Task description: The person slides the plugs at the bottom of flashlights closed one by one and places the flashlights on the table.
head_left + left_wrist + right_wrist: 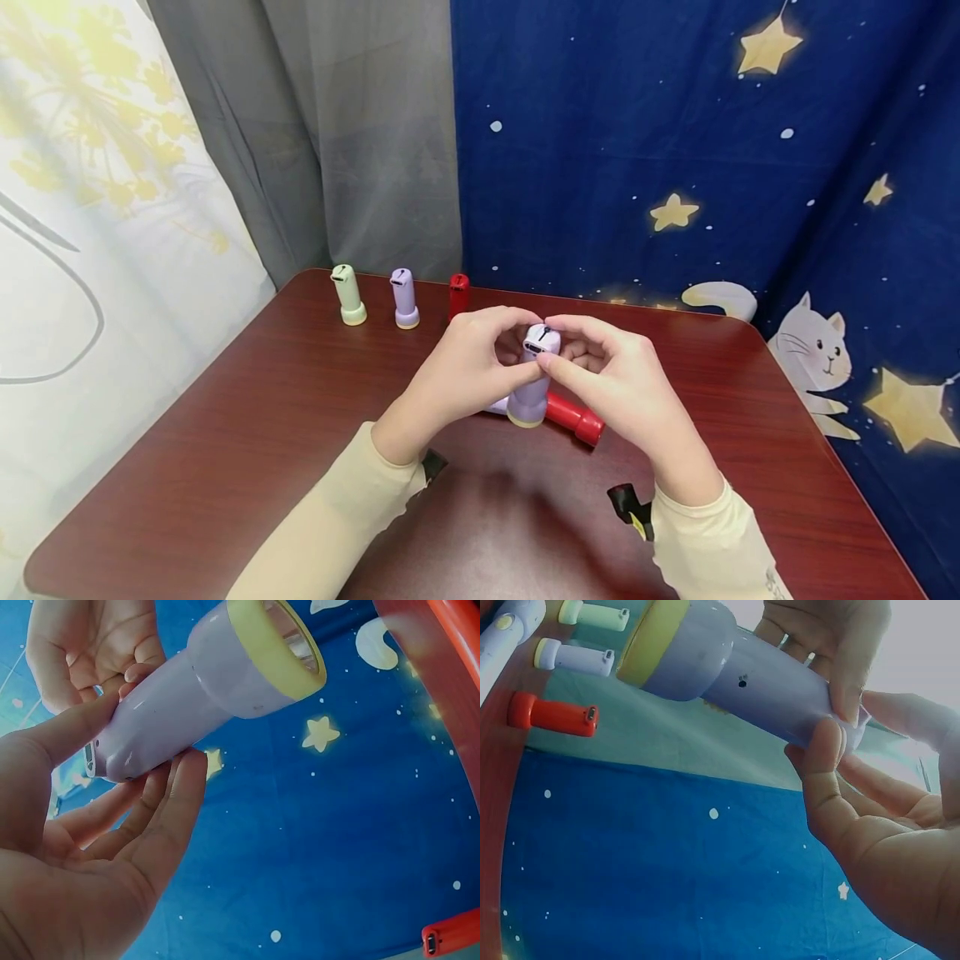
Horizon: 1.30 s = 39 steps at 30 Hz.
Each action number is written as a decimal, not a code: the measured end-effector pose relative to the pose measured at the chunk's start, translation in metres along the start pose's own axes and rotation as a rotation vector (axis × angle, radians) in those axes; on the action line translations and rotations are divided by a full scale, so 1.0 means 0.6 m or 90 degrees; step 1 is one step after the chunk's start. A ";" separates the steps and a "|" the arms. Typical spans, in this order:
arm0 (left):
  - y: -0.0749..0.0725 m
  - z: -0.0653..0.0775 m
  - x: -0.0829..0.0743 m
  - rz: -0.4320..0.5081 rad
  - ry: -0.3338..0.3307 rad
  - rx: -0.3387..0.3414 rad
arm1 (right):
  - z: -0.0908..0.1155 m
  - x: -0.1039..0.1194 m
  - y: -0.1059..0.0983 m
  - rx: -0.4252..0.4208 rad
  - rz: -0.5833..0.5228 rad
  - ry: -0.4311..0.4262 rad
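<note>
A lavender flashlight [529, 398] with a yellow lens rim is held up above the table, its tail end tilted toward me and its head downward. My left hand [463, 358] pinches its tail end from the left, thumb on the near side. From the other side my right hand [618, 371] grips the same end, its thumb beside a small dark slot. In the left wrist view the clear lens of the flashlight [172, 705] shows inside the rim. A small dark mark dots the barrel of the flashlight [780, 686] in the right wrist view.
Along the back edge of the brown table [225, 417] stand a pale green flashlight [348, 296], a lavender flashlight [404, 298] and a red flashlight [458, 293]. Beneath my hands lie another red flashlight [576, 418] and a lavender one [497, 407], partly hidden. Curtains hang behind.
</note>
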<state>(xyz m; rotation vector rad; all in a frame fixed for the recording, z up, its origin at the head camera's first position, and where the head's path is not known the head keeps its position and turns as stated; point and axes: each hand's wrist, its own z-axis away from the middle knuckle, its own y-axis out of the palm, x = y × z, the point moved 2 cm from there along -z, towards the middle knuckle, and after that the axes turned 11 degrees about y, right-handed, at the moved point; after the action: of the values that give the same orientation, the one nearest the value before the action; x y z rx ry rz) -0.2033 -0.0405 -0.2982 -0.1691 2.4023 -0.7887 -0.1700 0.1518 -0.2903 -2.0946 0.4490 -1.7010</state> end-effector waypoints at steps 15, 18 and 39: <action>0.002 -0.002 0.003 -0.029 -0.036 0.018 | -0.004 -0.003 0.010 0.014 0.020 0.008; 0.001 -0.002 0.003 -0.023 -0.038 0.021 | -0.003 -0.002 0.010 0.014 0.024 0.008; 0.000 -0.001 0.002 0.010 -0.034 0.005 | 0.001 0.004 0.001 0.050 0.009 0.003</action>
<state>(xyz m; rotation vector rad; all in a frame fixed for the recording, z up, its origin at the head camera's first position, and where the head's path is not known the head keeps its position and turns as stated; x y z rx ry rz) -0.2045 -0.0405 -0.2985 -0.1662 2.3477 -0.7775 -0.1687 0.1502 -0.2888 -2.0276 0.3897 -1.6885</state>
